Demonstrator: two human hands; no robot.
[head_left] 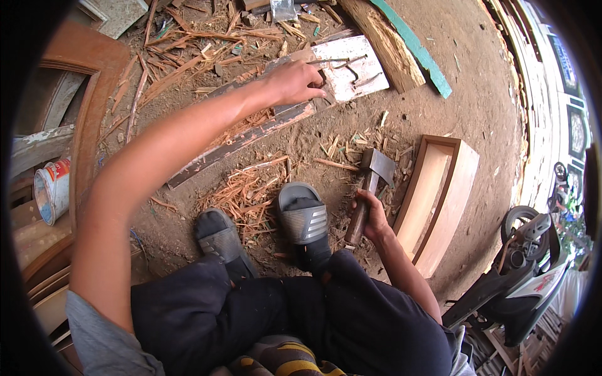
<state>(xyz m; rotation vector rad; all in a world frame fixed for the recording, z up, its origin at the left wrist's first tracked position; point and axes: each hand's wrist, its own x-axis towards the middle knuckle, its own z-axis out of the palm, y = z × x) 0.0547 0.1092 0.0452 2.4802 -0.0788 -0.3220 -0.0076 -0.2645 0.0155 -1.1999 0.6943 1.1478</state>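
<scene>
My left hand (pixel 296 83) reaches out over the far end of a weathered plank (pixel 244 139) with peeling paint. Its fingers are curled down by the plank's edge, and what they grip, if anything, is hidden. Just right of them lies a white-painted board (pixel 371 62) bearing several bent, rusty nails (pixel 359 78). Beside my right foot, my right hand (pixel 374 216) is wrapped round the short wooden handle of a hatchet (pixel 379 165). The hatchet's dark metal head points away from me, its flared blade toward the right.
Splintered wood chips (pixel 241 195) litter the dirt around my sandals (pixel 302 213). A rectangular wooden frame (pixel 433 203) stands to the right, with a motorcycle (pixel 517 269) beyond. Far ahead lie a rough timber (pixel 384 47) and a green strip (pixel 419 51). Leftward are a brown frame (pixel 94 56) and a paint bucket (pixel 53 191).
</scene>
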